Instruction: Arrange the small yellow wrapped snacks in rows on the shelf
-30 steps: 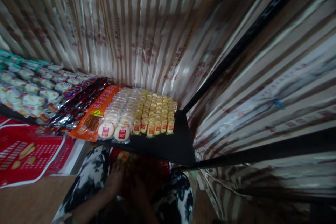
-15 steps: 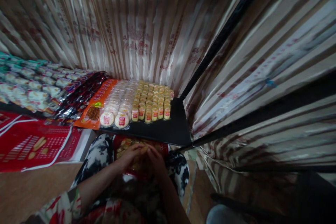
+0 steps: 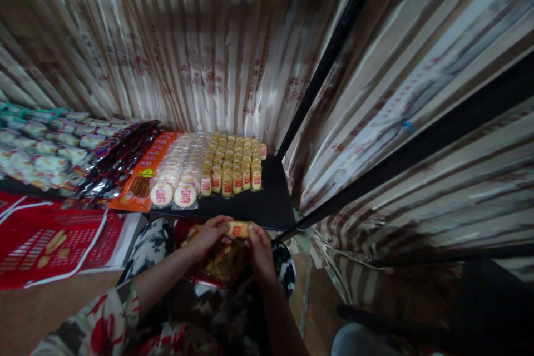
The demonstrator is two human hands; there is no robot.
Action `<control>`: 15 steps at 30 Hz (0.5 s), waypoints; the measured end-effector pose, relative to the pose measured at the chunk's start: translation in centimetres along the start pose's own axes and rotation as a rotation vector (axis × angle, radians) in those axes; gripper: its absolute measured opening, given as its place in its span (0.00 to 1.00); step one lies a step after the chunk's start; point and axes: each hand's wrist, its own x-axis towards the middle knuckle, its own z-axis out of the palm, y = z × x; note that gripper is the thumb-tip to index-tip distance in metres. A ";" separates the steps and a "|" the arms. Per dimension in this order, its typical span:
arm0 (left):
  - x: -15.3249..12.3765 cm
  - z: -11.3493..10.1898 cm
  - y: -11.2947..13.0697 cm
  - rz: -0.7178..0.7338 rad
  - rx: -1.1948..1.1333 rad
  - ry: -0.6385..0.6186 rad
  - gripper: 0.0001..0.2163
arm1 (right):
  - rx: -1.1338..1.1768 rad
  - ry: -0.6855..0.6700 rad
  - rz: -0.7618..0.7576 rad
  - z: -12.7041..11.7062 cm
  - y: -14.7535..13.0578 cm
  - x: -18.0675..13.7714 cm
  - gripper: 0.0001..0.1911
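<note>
Both hands hold a small wrapped snack (image 3: pixel 238 228), yellow with a red and orange label, level above my lap. My left hand (image 3: pixel 212 238) pinches its left end, and my right hand (image 3: pixel 259 245) grips the right end. Below them, between my knees, lies an open red bag (image 3: pixel 196 277) with several similar yellow packets (image 3: pixel 225 267) inside. Beyond the hands, rows of yellow wrapped snacks (image 3: pixel 233 164) stand on a black shelf (image 3: pixel 267 206), their labelled ends towards me.
Left of the yellow rows are round white packaged cakes (image 3: pixel 175 178), an orange packet (image 3: pixel 137 181), dark shiny packets (image 3: pixel 112 161) and white-green packets (image 3: pixel 50 144). A red printed bag (image 3: pixel 54 245) lies at lower left. Black posts (image 3: pixel 334 50) and striped curtains (image 3: pixel 208 39) enclose the shelf.
The hands have risen from low over the bag and spread slightly apart, bringing the wrapped snack into plain view, label facing up. The camera view has shifted a little to the right.
</note>
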 end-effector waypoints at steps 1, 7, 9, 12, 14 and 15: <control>0.2 0.2 0.2 0.007 -0.010 0.014 0.11 | 0.032 0.003 -0.012 0.1 -0.3 0.0 0.24; 1.3 2.4 0.3 0.011 -0.192 0.056 0.12 | 0.138 -0.045 -0.096 1.1 -0.7 0.9 0.17; 2.0 3.2 0.2 0.019 -0.153 0.063 0.13 | 0.096 0.011 -0.120 1.1 -0.4 1.5 0.15; 2.5 4.4 1.2 0.171 0.125 0.189 0.14 | 0.021 0.101 -0.149 0.3 -0.4 2.7 0.19; 1.3 5.0 2.7 0.437 0.350 0.288 0.14 | 0.000 0.188 -0.177 -0.5 -1.1 3.8 0.23; 0.1 5.3 3.4 0.588 0.420 0.268 0.15 | -0.009 0.242 -0.199 -0.9 -1.6 4.4 0.24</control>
